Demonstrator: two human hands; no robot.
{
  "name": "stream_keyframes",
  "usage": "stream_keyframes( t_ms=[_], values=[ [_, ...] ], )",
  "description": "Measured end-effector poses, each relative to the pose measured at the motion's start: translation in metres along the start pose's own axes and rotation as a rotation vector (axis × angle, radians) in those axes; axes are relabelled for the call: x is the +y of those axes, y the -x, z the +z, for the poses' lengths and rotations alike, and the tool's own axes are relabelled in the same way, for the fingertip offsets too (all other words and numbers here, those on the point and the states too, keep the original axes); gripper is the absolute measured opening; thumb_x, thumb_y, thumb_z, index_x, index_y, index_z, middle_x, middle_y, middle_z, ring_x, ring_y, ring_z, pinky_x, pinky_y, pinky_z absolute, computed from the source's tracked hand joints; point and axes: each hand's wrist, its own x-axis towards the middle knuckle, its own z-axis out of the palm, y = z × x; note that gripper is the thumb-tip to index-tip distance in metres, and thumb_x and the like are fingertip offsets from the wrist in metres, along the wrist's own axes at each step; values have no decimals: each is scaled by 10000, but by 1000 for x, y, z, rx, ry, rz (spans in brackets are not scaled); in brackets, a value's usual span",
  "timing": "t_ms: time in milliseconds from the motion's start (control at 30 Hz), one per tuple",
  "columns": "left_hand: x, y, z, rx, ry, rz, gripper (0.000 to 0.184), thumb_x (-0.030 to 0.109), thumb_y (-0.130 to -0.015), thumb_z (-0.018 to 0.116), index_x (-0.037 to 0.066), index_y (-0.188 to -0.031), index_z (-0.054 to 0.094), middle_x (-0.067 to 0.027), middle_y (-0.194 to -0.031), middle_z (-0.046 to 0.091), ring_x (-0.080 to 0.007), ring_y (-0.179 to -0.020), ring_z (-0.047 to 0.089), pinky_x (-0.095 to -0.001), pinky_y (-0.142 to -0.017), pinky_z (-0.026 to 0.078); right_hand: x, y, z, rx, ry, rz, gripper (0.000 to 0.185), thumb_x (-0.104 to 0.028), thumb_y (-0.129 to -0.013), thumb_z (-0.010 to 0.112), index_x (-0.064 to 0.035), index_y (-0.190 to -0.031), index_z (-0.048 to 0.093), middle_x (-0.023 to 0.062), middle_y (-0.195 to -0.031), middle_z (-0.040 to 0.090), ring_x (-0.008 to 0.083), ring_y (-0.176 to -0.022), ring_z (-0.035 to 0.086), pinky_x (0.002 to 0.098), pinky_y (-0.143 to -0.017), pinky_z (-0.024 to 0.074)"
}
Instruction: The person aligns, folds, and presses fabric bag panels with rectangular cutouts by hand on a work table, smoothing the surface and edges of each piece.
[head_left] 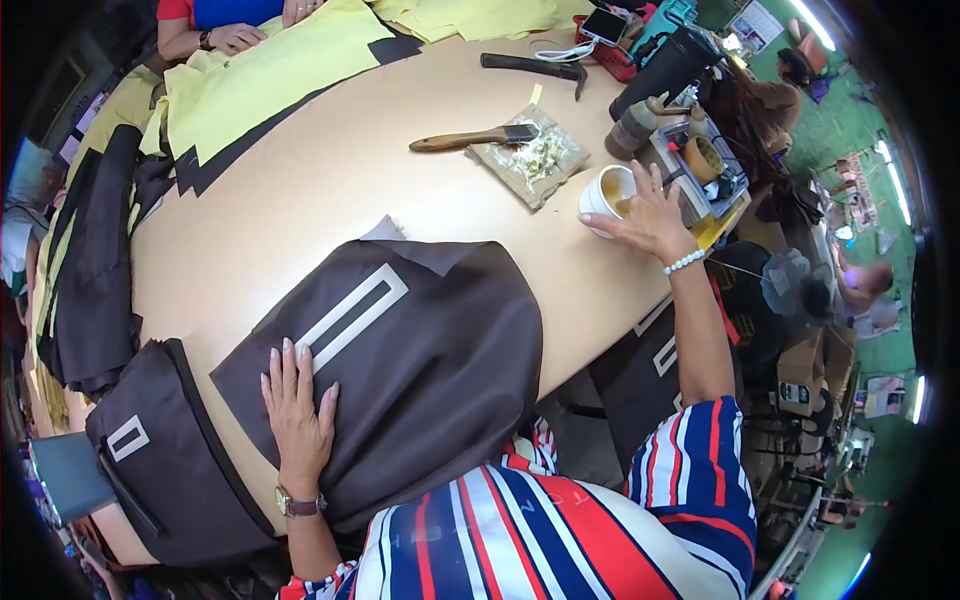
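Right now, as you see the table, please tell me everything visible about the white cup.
The white cup is small and round, with a smooth wall, perhaps paper or plastic, and a yellowish-brown inside; whether that is contents or residue is unclear. It has no visible lid. Its open mouth faces the camera's right. The right hand holds it, thumb across the near side. It is over the table; whether its base touches is unclear.

A workshop: hammer point(530, 67), brush point(470, 139), cut dark sheets point(450, 335).

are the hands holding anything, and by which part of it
The right hand holds the white cup near its rim; the left hand lies flat on dark material, gripping nothing.
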Motion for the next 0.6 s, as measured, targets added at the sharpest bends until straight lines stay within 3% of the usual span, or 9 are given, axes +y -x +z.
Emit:
stream_keyframes(
  t_ms=[200,300,367,433,500,600],
  values=[
    [-2,1,2,22,7,13,537,257,-892,516,89,-1378,361,-125,-1462,278,-319,-1356,231,-486,-1091,164,-1,-3,-2,52,-141,25,906,-771,-719,426,-12,-1192,573,162,-1462,243,398,-1356,154,588,-1069,79],
    [-4,1,3,36,8,25,539,259,-893,517,93,-1380,357,-126,-1458,283,-317,-1354,234,-486,-1088,172,12,-10,-5,58,-370,46,864,-751,-773,363,-47,-1243,538,184,-1353,394,389,-1333,217,610,-1056,79],
    [-4,2,3,42,8,31,540,260,-894,518,95,-1381,355,-127,-1456,287,-316,-1353,237,-486,-1086,178,33,-12,-29,39,-514,6,744,-703,-808,360,-108,-1190,588,175,-1345,414,397,-1326,232,610,-1053,77],
    [-3,2,3,55,5,38,542,261,-893,520,98,-1383,352,-127,-1454,290,-316,-1351,241,-486,-1083,184,49,-7,-31,166,-481,-35,602,-618,-839,385,-153,-1131,632,164,-1349,417,404,-1317,250,613,-1050,88],
    [-4,2,4,53,11,36,543,260,-893,522,98,-1382,353,-127,-1451,295,-316,-1350,244,-485,-1083,186,49,5,-21,437,-270,-82,435,-496,-867,439,-182,-1065,667,148,-1366,404,411,-1307,271,620,-1047,111],
    [-4,3,4,63,19,37,542,264,-891,526,96,-1378,359,-126,-1448,302,-315,-1348,249,-485,-1082,189,32,33,-28,137,-48,-116,270,-288,-837,517,-175,-1008,692,150,-1383,380,412,-1305,278,631,-1035,157]
  ],
)
